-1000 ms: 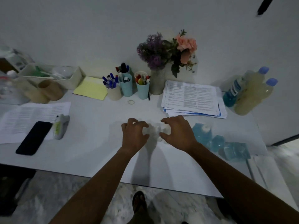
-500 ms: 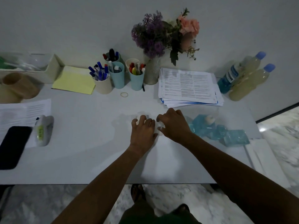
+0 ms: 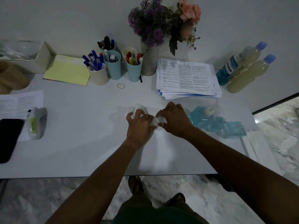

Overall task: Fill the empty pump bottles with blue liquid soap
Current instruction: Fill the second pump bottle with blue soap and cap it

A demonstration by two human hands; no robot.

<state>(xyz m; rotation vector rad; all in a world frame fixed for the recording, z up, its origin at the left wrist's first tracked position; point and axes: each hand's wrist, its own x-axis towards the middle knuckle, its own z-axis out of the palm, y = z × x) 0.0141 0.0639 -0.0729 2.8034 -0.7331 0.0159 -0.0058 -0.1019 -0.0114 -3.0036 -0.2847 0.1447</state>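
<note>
Both hands have drawn closer together over the clear bottles since a moment ago, and the view has tipped further down toward the counter.

Nearest, bare forearms reach in over the white counter (image 3: 80, 151) edge, with sandalled feet on marble floor below. The left hand (image 3: 139, 125) curls its fingers loosely over a small clear pump bottle (image 3: 136, 109), touching it. The right hand (image 3: 175, 119) pinches a second clear bottle (image 3: 159, 122) between thumb and fingertips, just beside the left hand; how firm either grip is cannot be told. Just right of the right hand lie blue soap refill pouches (image 3: 216, 122). Farther back sit a stack of printed papers (image 3: 186, 78), pen cups (image 3: 113, 67), a yellow pad (image 3: 68, 70), a rubber band (image 3: 121, 86) and a flower vase (image 3: 148, 62), with bottles (image 3: 246, 71) at far right.
</note>
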